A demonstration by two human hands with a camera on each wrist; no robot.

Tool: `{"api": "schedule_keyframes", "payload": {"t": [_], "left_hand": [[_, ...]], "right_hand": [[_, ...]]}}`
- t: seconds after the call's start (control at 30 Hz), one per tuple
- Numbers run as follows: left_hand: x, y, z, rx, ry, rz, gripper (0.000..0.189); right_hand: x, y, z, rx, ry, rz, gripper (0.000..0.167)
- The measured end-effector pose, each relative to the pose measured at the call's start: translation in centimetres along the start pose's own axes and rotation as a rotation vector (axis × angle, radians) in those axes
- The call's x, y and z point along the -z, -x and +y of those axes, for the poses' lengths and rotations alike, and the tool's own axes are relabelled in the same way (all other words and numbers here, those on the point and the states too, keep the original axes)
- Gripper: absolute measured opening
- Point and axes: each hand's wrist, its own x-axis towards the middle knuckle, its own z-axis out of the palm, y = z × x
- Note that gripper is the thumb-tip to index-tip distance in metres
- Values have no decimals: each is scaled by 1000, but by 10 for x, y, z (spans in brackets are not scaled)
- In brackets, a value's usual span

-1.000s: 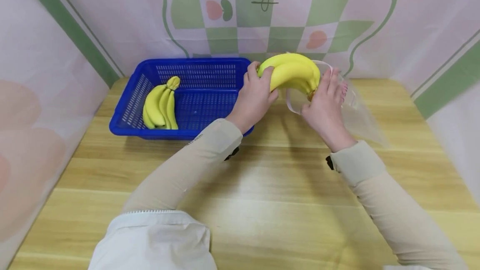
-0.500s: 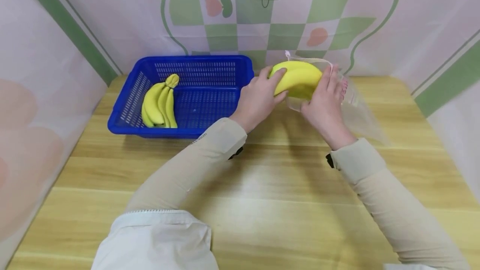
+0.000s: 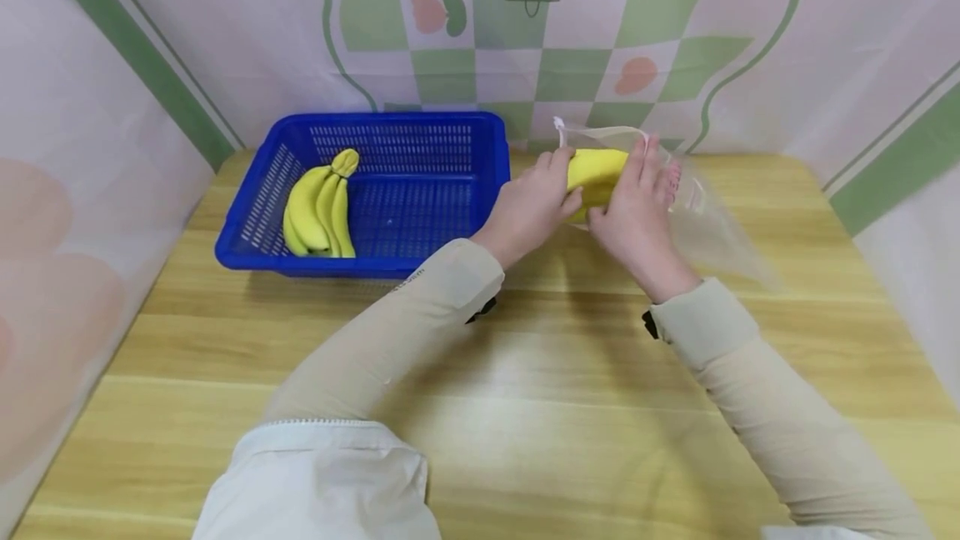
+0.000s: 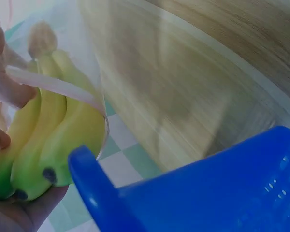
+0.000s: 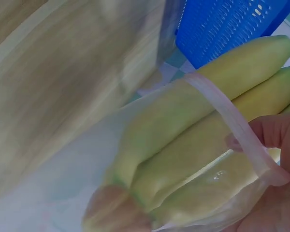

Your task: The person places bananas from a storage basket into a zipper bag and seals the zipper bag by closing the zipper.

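Observation:
My left hand (image 3: 525, 207) grips the tip end of a yellow bunch of bananas (image 3: 596, 169), its thumb along the near side. The bunch's stem end is inside a clear zip bag (image 3: 723, 236) with pink lettering; the tips stick out past the whitish zip strip (image 5: 239, 123). My right hand (image 3: 637, 211) holds the bag's mouth, thumb at the strip, as the right wrist view shows. Through the film the brown stem (image 4: 42, 39) shows in the left wrist view. Both hands hide part of the bunch in the head view.
A blue perforated basket (image 3: 420, 147) stands left of the hands on the wooden table (image 3: 525, 440). Inside it, at the left, lies another bunch of bananas (image 3: 318, 207). A green-and-white checked cloth (image 3: 585, 19) hangs behind.
The banana bunch has moved right and down, stem end first, into the bag. My left hand has moved with it toward the right hand, which has shifted slightly left with the bag's mouth.

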Motion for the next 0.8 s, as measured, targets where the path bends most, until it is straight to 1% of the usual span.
{"api": "schedule_keyframes", "payload": {"t": [0.1,0.23,0.4,0.5,0.57,0.67,0.8], "left_hand": [[-3,-1,1,15,47,-56,52],[-5,-4,2,43,127,-104,52],[-9,-7,5,61,230,-107,45],[-12,-8,7,75,266,-100,39],[-13,-9,8,90,282,-102,38],[-14,-10,9,111,311,-122,37],[-14,-11,8,120,362,-155,34]], "right_hand": [[-2,1,0,-5,-7,-16,100],[-3,1,-2,-17,-20,-41,99],[-5,1,-2,-4,-2,-37,97],[-6,1,-2,-2,-11,-35,96],[-7,1,-3,3,-19,-31,94],[-8,1,-3,13,-23,-20,90],[-9,1,-4,39,-35,-14,90]]}}
